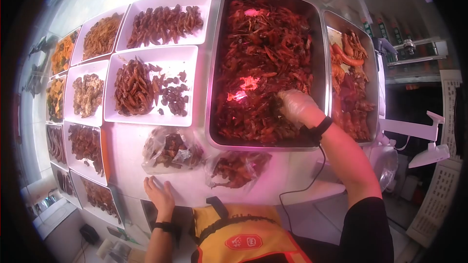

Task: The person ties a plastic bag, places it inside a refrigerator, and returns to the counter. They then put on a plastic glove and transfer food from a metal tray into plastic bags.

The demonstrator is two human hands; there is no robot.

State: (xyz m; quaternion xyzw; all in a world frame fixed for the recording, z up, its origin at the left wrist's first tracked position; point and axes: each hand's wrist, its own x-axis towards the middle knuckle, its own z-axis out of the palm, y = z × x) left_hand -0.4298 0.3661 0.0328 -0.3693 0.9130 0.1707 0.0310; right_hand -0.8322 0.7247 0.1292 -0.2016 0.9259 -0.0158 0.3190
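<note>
A large metal tray is heaped with dark red-brown glazed meat pieces. My right hand, in a clear plastic glove, reaches into its lower right part. The fingers are bent down at a dark piece, and what they hold is partly hidden. My left hand is bare and rests at the counter's near edge with its fingers apart, holding nothing. Just above it lies a clear plastic bag with brown pieces inside. A second such bag lies below the big tray.
White trays of brown meat and other foods fill the left side. Another metal tray with reddish meat stands on the right. Beyond it is a white device. A dark cable hangs from my right wristband.
</note>
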